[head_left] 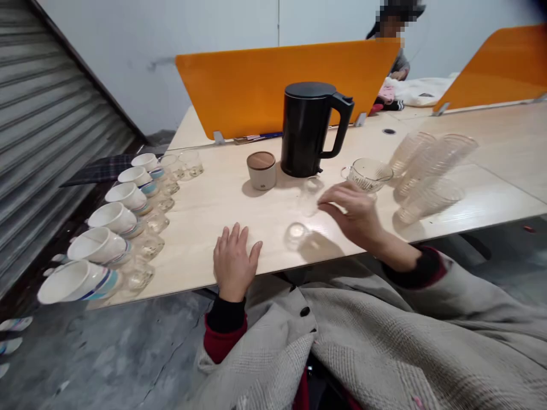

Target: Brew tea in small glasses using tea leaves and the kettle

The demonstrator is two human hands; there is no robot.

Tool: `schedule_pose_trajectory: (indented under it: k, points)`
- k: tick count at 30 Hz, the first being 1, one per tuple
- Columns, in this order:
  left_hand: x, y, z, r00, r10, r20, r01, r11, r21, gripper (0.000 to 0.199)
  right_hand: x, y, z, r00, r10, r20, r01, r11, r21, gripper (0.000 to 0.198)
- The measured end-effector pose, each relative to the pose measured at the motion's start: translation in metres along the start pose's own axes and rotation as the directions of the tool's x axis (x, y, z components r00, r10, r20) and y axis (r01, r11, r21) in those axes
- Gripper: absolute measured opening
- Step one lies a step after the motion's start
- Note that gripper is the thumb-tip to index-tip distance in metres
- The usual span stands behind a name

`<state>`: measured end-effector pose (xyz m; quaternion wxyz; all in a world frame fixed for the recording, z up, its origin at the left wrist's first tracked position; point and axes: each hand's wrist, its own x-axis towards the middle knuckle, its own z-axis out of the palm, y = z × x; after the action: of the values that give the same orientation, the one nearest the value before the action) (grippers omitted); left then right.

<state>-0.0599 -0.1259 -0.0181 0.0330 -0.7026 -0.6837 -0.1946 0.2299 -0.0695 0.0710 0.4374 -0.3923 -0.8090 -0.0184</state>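
Note:
My left hand [234, 262] lies flat on the table near its front edge, fingers spread, holding nothing. Thumb and fingers of my right hand [352, 213] are pinched at the side of a small clear glass [310, 196], whose outline is faint. Just below it, a round clear shape [297, 232], like a small glass, shows on the tabletop. Behind my right hand is a ribbed glass cup [368, 173] with a handle. A black electric kettle [305, 134] and a beige jar [262, 173] with a wooden lid stand beyond my hands.
White mugs [111, 219] with blue bands line the table's left side, beside a row of clear glasses [149, 245]. Stacked clear plastic cups [431, 165] stand at the right. An orange divider [248, 85] runs behind the kettle, with a person's hand [399, 74] beyond it.

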Motion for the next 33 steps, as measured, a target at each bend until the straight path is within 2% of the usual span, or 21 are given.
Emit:
schedule_pose_trajectory:
  k: [4, 6, 9, 26, 28, 30, 33]
  points:
    - [-0.001, -0.001, 0.001, 1.000, 0.002, -0.006, -0.002, 1.000, -0.003, 0.051, 0.017, 0.002, 0.070, 0.989, -0.060, 0.137, 0.047, 0.995, 0.092, 0.022]
    - [-0.001, 0.000, 0.001, 1.000, -0.001, -0.001, 0.001, 1.000, 0.000, 0.052, 0.023, 0.005, 0.091, 0.977, -0.074, 0.201, 0.057, 0.994, 0.091, 0.025]
    - [-0.001, 0.001, 0.000, 1.000, -0.007, 0.015, 0.007, 1.000, 0.003, 0.053, 0.026, 0.007, 0.106, 0.960, -0.102, 0.260, 0.089, 0.994, 0.061, 0.029]
    - [-0.002, 0.002, -0.001, 1.000, -0.011, 0.022, 0.012, 1.000, -0.019, 0.054, 0.025, 0.007, 0.111, 0.945, -0.162, 0.284, 0.136, 0.985, 0.106, 0.021]
    - [-0.002, 0.002, -0.001, 1.000, -0.015, 0.016, 0.015, 1.000, -0.020, 0.053, 0.025, 0.006, 0.106, 0.952, -0.175, 0.250, 0.149, 0.981, 0.121, 0.019]
    - [-0.002, 0.002, 0.000, 1.000, -0.017, 0.013, 0.017, 1.000, -0.022, 0.054, 0.029, 0.008, 0.098, 0.971, -0.165, 0.172, 0.148, 0.983, 0.107, 0.029]
    - [-0.002, 0.002, 0.001, 1.000, -0.017, 0.012, 0.017, 0.999, -0.027, 0.053, 0.048, 0.017, 0.088, 0.996, -0.059, 0.061, 0.057, 0.998, 0.033, 0.044]
